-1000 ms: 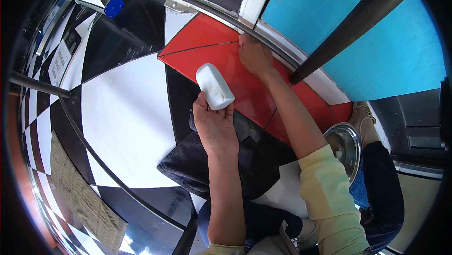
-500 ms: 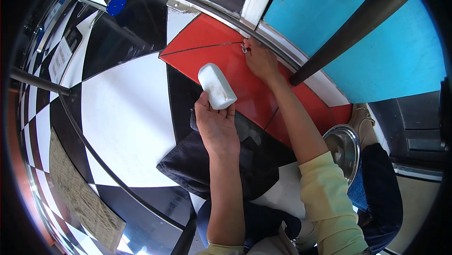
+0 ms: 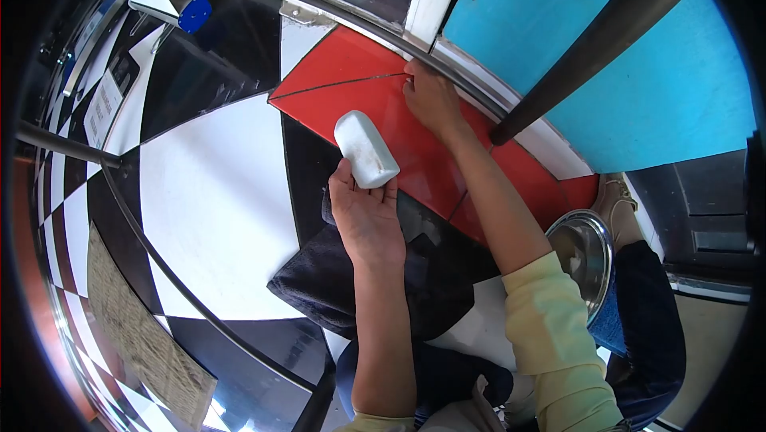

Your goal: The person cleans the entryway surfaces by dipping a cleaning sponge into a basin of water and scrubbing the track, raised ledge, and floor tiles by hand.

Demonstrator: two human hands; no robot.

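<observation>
White block (image 3: 366, 149): one, rounded at the far end, held in my left hand (image 3: 367, 220) at its near end, lying over the red tiles (image 3: 423, 165); contact with them cannot be told
Left hand: palm up, forearm reaching straight forward, wrist nearly in line; thumb on the left side, fingers under the near end, closed on the block
Right hand (image 3: 433, 101): back up, forearm slanting forward and leftward from a rolled yellow sleeve (image 3: 550, 320); fingers bent low at a tile seam, and whether they pinch anything I cannot tell
Grey rail (image 3: 351, 15): close by my right hand, bounding its reach ahead
Dark post (image 3: 590, 49): thick, slanting, to the right of that hand, before a blue panel (image 3: 638, 89)
Black cloth (image 3: 319, 280): crumpled beneath my left wrist and forearm
Steel bowl (image 3: 592, 272): round-rimmed, right of my right forearm, beside a shoe (image 3: 616, 207)
Open room: widest left of the block, across a large white tile (image 3: 215, 209); between my hands, a smaller stretch of red
</observation>
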